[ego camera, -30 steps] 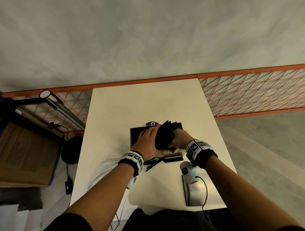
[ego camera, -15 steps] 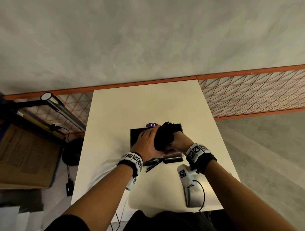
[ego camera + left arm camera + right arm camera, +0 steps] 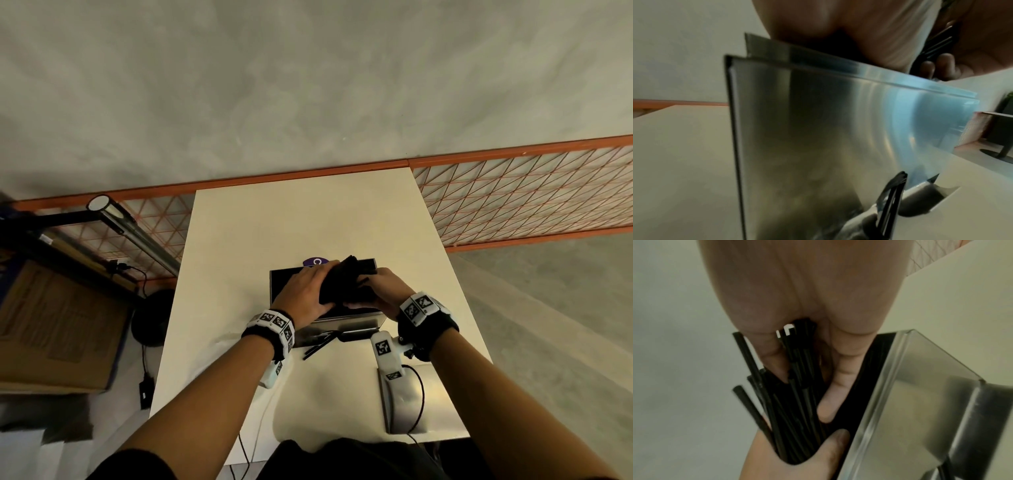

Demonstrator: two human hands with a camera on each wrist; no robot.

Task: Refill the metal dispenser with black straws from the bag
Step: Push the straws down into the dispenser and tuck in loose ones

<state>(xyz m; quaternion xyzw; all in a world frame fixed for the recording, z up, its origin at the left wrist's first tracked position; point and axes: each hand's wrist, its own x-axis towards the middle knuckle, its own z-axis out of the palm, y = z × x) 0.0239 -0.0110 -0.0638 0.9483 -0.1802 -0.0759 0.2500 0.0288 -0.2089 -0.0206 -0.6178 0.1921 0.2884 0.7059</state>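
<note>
A thick bundle of black straws (image 3: 342,286) is held between both hands just above the open top of the metal dispenser (image 3: 346,322). My left hand (image 3: 317,286) wraps the bundle from the left, and its thumb (image 3: 824,449) shows under the straws (image 3: 793,402). From the right, my right hand (image 3: 375,287) grips the same bundle, fingers curled round it. The dispenser's shiny front wall (image 3: 838,129) fills the left wrist view. A few straws (image 3: 892,203) stick out of its bottom slot. The bag is not clearly visible.
The dispenser stands mid-table on a cream tabletop (image 3: 301,219). A flat metal lid (image 3: 404,404) lies near the front right edge. Loose black straws (image 3: 318,346) lie before the dispenser. A purple item (image 3: 315,261) sits behind it. An orange mesh rail (image 3: 513,205) runs behind the table.
Both hands keep their hold on the bundle over the dispenser. The right wrist has shifted slightly; the bundle stays about where it was.
</note>
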